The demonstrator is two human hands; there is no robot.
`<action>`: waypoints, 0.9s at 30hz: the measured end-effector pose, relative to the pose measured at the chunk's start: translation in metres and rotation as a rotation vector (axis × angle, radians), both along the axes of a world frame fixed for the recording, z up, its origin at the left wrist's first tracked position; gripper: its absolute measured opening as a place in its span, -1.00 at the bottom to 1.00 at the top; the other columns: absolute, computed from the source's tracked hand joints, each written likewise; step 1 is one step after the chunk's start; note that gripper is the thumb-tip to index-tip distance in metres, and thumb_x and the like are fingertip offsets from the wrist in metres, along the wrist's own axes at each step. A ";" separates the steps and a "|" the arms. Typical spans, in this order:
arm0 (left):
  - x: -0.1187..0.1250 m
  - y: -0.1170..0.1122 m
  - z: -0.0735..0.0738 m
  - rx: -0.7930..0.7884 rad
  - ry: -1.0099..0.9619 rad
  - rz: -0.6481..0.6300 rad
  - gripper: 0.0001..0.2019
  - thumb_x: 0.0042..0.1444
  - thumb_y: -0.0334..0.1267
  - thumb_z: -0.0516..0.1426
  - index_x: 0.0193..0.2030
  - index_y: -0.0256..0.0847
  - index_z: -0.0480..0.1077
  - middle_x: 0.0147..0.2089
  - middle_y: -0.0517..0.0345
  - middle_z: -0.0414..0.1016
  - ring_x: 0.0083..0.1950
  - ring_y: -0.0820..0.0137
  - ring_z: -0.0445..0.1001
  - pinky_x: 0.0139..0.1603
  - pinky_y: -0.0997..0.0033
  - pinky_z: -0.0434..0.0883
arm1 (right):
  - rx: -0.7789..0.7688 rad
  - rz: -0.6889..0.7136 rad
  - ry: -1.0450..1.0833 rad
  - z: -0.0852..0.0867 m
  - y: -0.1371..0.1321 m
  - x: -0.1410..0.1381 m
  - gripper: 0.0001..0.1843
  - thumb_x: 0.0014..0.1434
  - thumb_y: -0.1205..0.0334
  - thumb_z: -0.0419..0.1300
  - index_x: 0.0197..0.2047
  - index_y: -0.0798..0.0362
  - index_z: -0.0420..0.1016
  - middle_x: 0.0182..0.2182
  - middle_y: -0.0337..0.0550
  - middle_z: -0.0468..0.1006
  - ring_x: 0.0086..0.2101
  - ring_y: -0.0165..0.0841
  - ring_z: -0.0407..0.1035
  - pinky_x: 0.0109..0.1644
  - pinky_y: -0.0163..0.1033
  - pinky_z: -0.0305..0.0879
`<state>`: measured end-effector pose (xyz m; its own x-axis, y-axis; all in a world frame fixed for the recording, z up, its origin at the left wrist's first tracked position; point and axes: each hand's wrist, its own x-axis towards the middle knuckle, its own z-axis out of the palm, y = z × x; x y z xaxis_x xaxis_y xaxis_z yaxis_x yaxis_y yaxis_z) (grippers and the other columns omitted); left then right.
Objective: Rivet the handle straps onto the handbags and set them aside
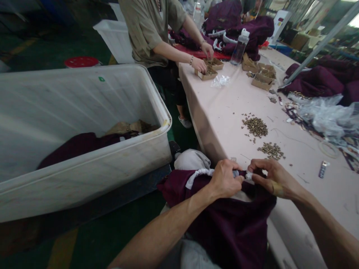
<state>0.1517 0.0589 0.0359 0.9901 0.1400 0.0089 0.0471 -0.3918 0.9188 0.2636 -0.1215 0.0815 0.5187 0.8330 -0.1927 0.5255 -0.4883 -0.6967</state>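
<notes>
Table edge [210,125] — maroon garment [235,228] alongside

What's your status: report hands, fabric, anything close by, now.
Left hand gripping maroon fabric; right hand pinching white bit at its edge. Fabric bunched below both hands. Small metal pieces heaped on table just beyond.

Light: dim, flat | brightest: upper right corner | floor [95,233] — deep shadow | background — soft, blurred | edges: stretched
</notes>
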 end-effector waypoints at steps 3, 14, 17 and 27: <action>-0.002 -0.001 0.001 0.055 -0.062 0.010 -0.83 -0.01 -0.36 0.22 -0.28 -0.27 0.63 -0.31 0.07 0.60 -0.30 0.31 0.51 -0.29 0.38 0.35 | -0.081 -0.033 0.127 0.002 0.005 0.007 -0.95 0.10 0.30 0.21 -0.40 0.07 0.46 -0.56 -0.30 0.41 -0.51 -0.43 0.24 -0.42 -0.31 0.15; -0.003 -0.003 -0.001 0.114 -0.115 -0.012 -0.84 0.01 -0.38 0.21 -0.25 -0.24 0.59 -0.22 0.04 0.62 -0.20 0.23 0.58 -0.14 0.31 0.45 | -0.100 -0.006 0.340 0.003 0.014 0.022 -0.75 -0.01 0.35 0.27 -0.18 0.07 0.53 -0.54 -0.30 0.44 -0.52 -0.44 0.24 -0.49 -0.35 0.05; -0.004 -0.005 -0.004 0.089 -0.104 0.041 -0.78 0.00 -0.38 0.22 -0.17 -0.24 0.55 -0.17 0.03 0.64 -0.13 0.18 0.60 -0.05 0.27 0.46 | -0.066 0.020 0.477 0.006 0.019 0.024 -0.72 0.00 0.35 0.27 -0.15 0.10 0.55 -0.32 -0.15 0.61 -0.37 -0.36 0.41 -0.37 -0.33 0.24; -0.003 0.007 0.005 -0.029 -0.115 0.042 -0.80 -0.04 -0.41 0.23 -0.24 -0.18 0.37 -0.33 0.21 0.49 -0.32 0.36 0.44 -0.27 0.39 0.33 | 0.087 -0.149 0.600 -0.010 0.019 0.020 -0.69 -0.01 0.36 0.35 -0.13 0.15 0.57 -0.29 -0.10 0.63 -0.36 -0.35 0.44 -0.33 -0.31 0.29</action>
